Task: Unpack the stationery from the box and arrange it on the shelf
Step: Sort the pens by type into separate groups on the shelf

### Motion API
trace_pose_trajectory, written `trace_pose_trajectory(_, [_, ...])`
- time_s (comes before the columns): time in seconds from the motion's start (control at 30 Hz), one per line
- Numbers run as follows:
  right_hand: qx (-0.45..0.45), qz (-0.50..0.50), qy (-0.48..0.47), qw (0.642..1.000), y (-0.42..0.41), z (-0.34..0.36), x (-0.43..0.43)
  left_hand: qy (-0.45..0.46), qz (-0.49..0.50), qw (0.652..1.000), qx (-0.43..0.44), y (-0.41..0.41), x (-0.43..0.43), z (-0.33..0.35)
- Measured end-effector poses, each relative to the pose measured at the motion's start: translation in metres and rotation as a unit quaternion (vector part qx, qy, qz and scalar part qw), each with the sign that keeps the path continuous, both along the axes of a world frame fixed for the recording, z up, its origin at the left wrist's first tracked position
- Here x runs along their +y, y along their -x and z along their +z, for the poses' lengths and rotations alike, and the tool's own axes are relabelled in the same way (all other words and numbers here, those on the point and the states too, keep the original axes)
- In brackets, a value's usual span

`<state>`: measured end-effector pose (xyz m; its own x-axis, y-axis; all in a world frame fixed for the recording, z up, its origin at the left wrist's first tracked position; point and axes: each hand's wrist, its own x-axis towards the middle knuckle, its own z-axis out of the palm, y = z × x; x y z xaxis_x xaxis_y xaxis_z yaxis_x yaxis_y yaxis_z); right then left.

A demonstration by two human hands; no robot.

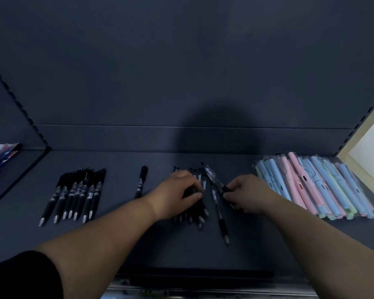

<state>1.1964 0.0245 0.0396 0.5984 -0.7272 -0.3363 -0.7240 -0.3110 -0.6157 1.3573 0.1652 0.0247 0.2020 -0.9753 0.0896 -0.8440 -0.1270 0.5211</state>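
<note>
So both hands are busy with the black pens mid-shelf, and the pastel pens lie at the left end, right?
Not quite. The head view shows the pastel pens at the right end of the shelf, not the left. The rest holds: the left hand and right hand are busy with the black pens mid-shelf.

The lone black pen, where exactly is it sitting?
In the head view the lone black pen lies left of centre on the shelf, between the row of black pens and the left hand.
</note>
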Motion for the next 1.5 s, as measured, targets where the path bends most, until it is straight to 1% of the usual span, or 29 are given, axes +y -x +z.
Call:
trace_pose_trajectory(0.13, [0.0, 0.001, -0.076, 0.997, 0.003, 0.005, -0.005, 0.005, 0.041, 0.998, 0.048, 0.002, -0.005, 0.003])
trace_pose_trajectory(0.2, [0.003, 0.004, -0.103, 0.995, 0.004, 0.007, -0.004, 0.002, 0.038, 0.997, 0.063, 0.005, -0.008, 0.006])
trace_pose_trajectory(0.27, [0.003, 0.005, -0.106, 0.994, 0.005, 0.008, -0.003, -0.007, 0.025, 0.998, 0.061, 0.008, -0.012, 0.008])
trace_pose_trajectory(0.37, [0.021, 0.013, -0.06, 0.998, 0.005, 0.01, -0.002, -0.027, 0.003, 0.999, 0.047, 0.011, -0.019, 0.01])
trace_pose_trajectory(0.43, [0.057, 0.033, 0.022, 0.998, 0.006, 0.011, -0.001, -0.039, -0.015, 0.998, 0.039, 0.012, -0.023, 0.011])
trace_pose_trajectory(0.5, [0.088, 0.052, 0.121, 0.987, 0.006, 0.01, -0.001, -0.048, -0.028, 0.998, 0.025, 0.014, -0.026, 0.013])
trace_pose_trajectory(0.57, [0.063, 0.052, 0.169, 0.982, 0.006, 0.006, 0.0, -0.067, -0.028, 0.997, 0.023, 0.014, -0.026, 0.015])
trace_pose_trajectory(0.67, [-0.016, 0.07, 0.189, 0.979, 0.002, -0.001, 0.002, -0.082, -0.025, 0.996, 0.032, 0.011, -0.02, 0.011])
trace_pose_trajectory(0.73, [-0.025, 0.101, 0.202, 0.974, -0.003, -0.002, 0.002, -0.065, -0.011, 0.997, 0.051, 0.009, -0.014, 0.008])
trace_pose_trajectory(0.8, [-0.019, 0.127, 0.204, 0.971, -0.011, -0.004, 0.0, -0.038, 0.021, 0.996, 0.072, 0.008, -0.006, 0.005])
trace_pose_trajectory(0.87, [-0.005, 0.148, 0.205, 0.968, -0.021, -0.005, -0.003, -0.014, 0.05, 0.996, 0.067, 0.006, 0.005, -0.001])
trace_pose_trajectory(1.0, [0.051, 0.208, 0.203, 0.955, -0.04, -0.006, -0.01, -0.045, 0.076, 0.996, -0.012, 0.002, 0.027, -0.015])
trace_pose_trajectory(1.07, [0.083, 0.237, 0.194, 0.948, -0.046, -0.005, -0.012, -0.043, 0.081, 0.996, -0.004, 0.0, 0.03, -0.017])
trace_pose_trajectory(1.17, [0.108, 0.258, 0.196, 0.94, -0.053, -0.004, -0.016, -0.041, 0.072, 0.996, 0.035, -0.004, 0.026, -0.016])
trace_pose_trajectory(1.27, [0.098, 0.254, 0.216, 0.938, -0.055, -0.007, -0.017, -0.038, 0.063, 0.996, 0.058, -0.005, 0.021, -0.016])
trace_pose_trajectory(1.33, [0.093, 0.245, 0.228, 0.938, -0.055, -0.012, -0.017, -0.044, 0.058, 0.996, 0.057, -0.005, 0.02, -0.019])
trace_pose_trajectory(1.43, [0.083, 0.231, 0.225, 0.943, -0.054, -0.016, -0.017, -0.045, 0.047, 0.997, 0.046, -0.008, 0.02, -0.021])
trace_pose_trajectory(1.5, [0.071, 0.221, 0.227, 0.946, -0.052, -0.016, -0.017, -0.045, 0.039, 0.996, 0.065, -0.01, 0.02, -0.019])
